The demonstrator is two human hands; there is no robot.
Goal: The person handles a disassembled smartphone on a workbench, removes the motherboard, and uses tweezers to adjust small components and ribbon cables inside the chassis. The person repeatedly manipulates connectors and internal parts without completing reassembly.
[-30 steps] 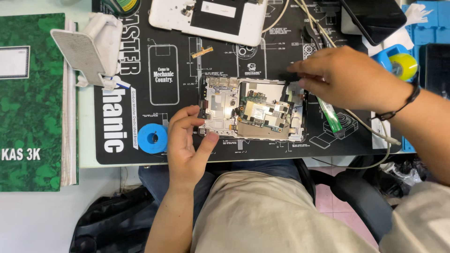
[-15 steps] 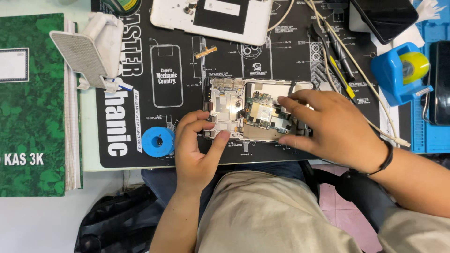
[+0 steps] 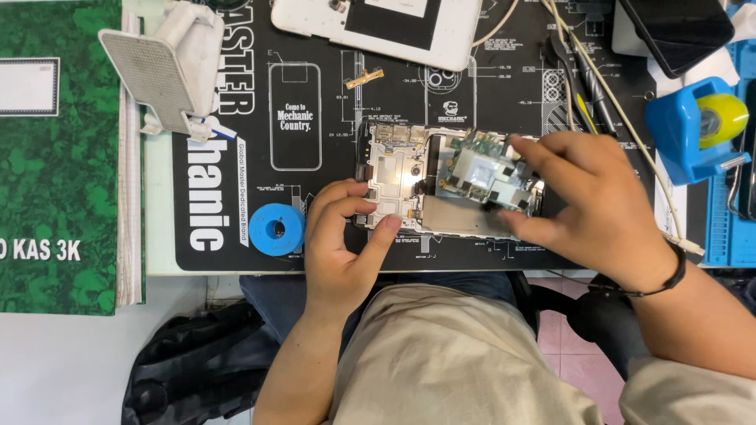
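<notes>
The right hand (image 3: 598, 205) has its thumb and fingers pinched on a small green circuit board with silver metal shields (image 3: 482, 169), gripping it at its right end so that it sits tilted, its right side lifted off the opened silver phone frame (image 3: 398, 177) beneath. The left hand (image 3: 342, 236) presses down on the near left corner of that frame, thumb tip flat on the lower edge and the fingers curled loosely beside it (they close on nothing, they only steady the frame). The frame lies lengthwise near the front edge of a black rubber work mat with white printed diagrams (image 3: 315, 86), and the board hangs over its right half.

Just left of the left hand, a blue ring-shaped roll of tape (image 3: 276, 229) lies flat on the mat. Farther back, a white phone back cover with a black patch (image 3: 378, 24) rests at the mat's far edge, with a small brass-coloured strip (image 3: 365, 78) between it and the frame. A white folding stand with a perforated plate (image 3: 169, 67) sits at the mat's left corner, next to a green marbled hardcover book (image 3: 59, 157). To the right of the right hand stands a blue tape dispenser with a yellow roll (image 3: 693, 130), and thin white cables (image 3: 622, 118) run diagonally past it.
</notes>
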